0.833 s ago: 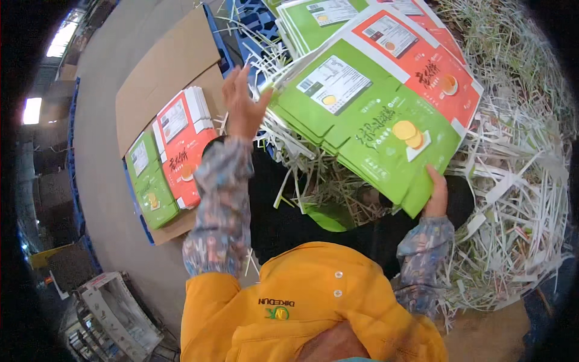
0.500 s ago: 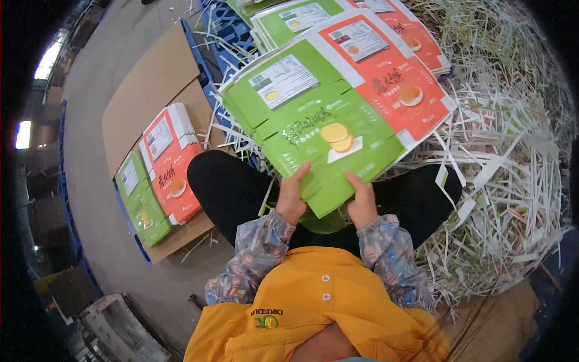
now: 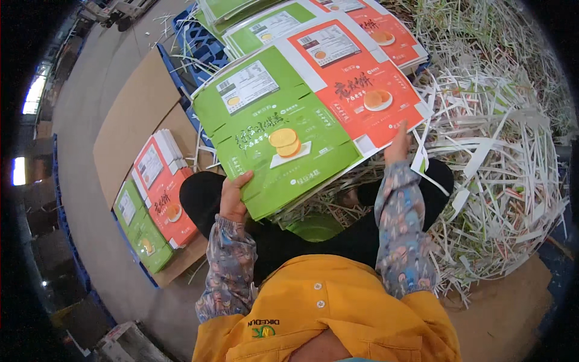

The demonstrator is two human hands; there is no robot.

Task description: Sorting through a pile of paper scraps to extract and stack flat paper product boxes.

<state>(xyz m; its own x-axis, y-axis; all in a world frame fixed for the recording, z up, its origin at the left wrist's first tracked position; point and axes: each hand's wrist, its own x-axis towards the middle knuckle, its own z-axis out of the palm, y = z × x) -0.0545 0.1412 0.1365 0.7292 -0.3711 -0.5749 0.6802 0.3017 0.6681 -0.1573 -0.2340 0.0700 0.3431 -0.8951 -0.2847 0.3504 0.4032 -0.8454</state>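
A stack of flat printed carton sheets, part green and part red-orange with pictures of round cakes, lies tilted before me over my lap. At its near left corner my left hand holds the green edge, thumb at the top and the other fingers mostly hidden. My right hand grips the near right edge by the red part, with its fingers partly hidden beneath the sheets. A green round container shows between my legs, below the sheets' near edge.
On brown cardboard at the left sits a smaller pile of green and red carton sheets. More sheets lie behind the held stack, on a blue plastic pallet. Shredded paper strips heap up at the right.
Both hands have moved apart, from the near green flap to the stack's left corner and right edge. The top sheet now lies flush with the stack, shifted left in view.
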